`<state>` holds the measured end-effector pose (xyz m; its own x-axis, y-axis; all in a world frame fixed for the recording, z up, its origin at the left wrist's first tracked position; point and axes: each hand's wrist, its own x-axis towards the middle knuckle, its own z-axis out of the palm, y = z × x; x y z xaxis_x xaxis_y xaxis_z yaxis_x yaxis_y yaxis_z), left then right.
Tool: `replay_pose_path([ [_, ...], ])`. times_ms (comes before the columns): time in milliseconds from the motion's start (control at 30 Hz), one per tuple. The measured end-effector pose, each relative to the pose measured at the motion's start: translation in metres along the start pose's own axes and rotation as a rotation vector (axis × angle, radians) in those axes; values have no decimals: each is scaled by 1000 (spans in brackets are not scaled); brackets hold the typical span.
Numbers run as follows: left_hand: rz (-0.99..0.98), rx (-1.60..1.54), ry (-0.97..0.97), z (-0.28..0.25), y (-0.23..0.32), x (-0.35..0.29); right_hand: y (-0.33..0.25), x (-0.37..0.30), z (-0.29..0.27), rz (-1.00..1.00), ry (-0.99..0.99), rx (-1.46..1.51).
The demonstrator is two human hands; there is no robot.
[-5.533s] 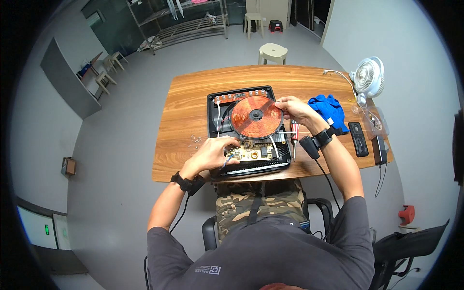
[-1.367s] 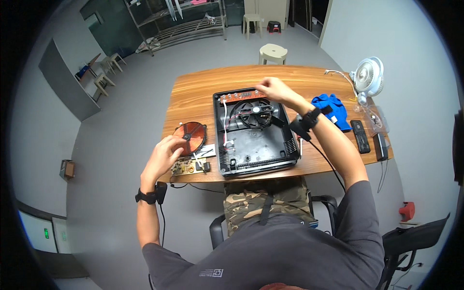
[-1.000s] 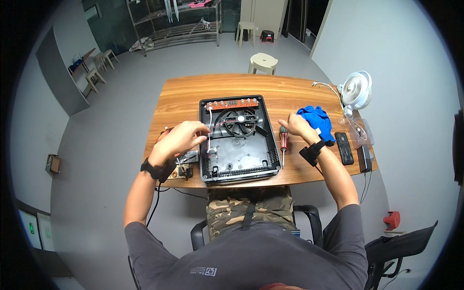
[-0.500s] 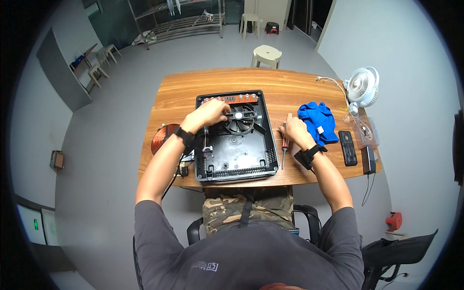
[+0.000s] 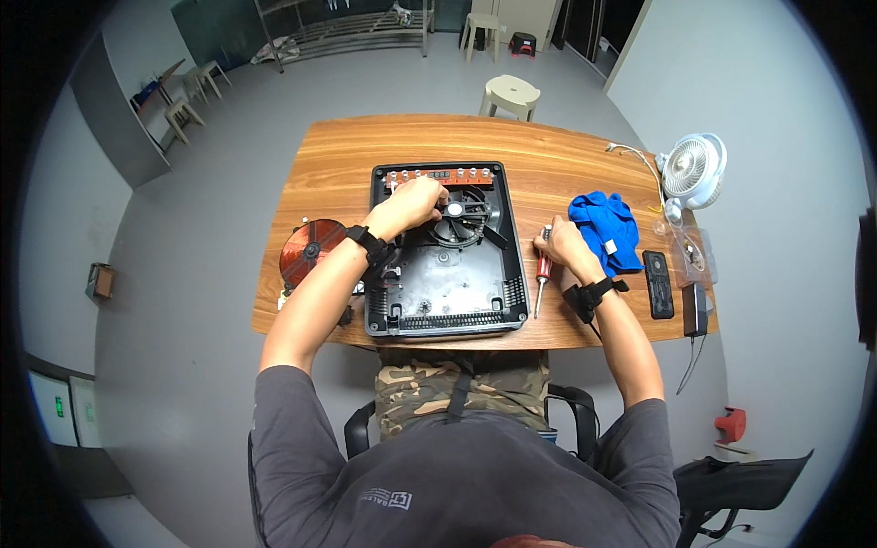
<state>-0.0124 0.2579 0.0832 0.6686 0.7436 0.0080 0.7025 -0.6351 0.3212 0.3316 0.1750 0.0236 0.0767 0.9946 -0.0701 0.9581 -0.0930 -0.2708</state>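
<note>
An open black appliance casing (image 5: 448,283) lies in front of me on the table. Set in its upper part is a black cooling fan (image 5: 464,224) with a pale round hub. My left hand (image 5: 418,205) reaches over the casing's left side, its fingers closed at the fan's left edge; the fingertips are partly hidden. To the right of the casing, my right hand (image 5: 565,247) has its fingers closed round the upper end of a red-handled screwdriver (image 5: 544,268). The screwdriver's shaft points toward me, lying along the tabletop. An orange-red circuit board (image 5: 443,175) runs along the casing's far edge.
Left of the casing sits a copper coil disc (image 5: 312,248), partly behind my left forearm. On the right lie a blue cloth (image 5: 607,228), a black tool case (image 5: 658,285), a clear plastic box (image 5: 694,253) and a dark power adapter (image 5: 695,310). A white fan (image 5: 692,172) stands at the table's right edge.
My left hand has shifted slightly along the fan's left edge. The right hand stays at the screwdriver, its fingers drawn in a little closer. My view has shifted, uncovering more of the coil.
</note>
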Motion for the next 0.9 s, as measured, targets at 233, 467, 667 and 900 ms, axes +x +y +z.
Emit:
replay_pose_path([
  [233,-4,-111,20,11,-13,3,-10,1,-67,-78,178,176],
  [467,-45,-69,-28,2,-2,9,-94,-10,-160,-363,549,300],
  [667,-34,-56,-6,11,-11,14,-134,16,-119,-549,513,531],
  [900,-49,-56,22,9,-7,10,-140,20,-107,-567,477,418],
])
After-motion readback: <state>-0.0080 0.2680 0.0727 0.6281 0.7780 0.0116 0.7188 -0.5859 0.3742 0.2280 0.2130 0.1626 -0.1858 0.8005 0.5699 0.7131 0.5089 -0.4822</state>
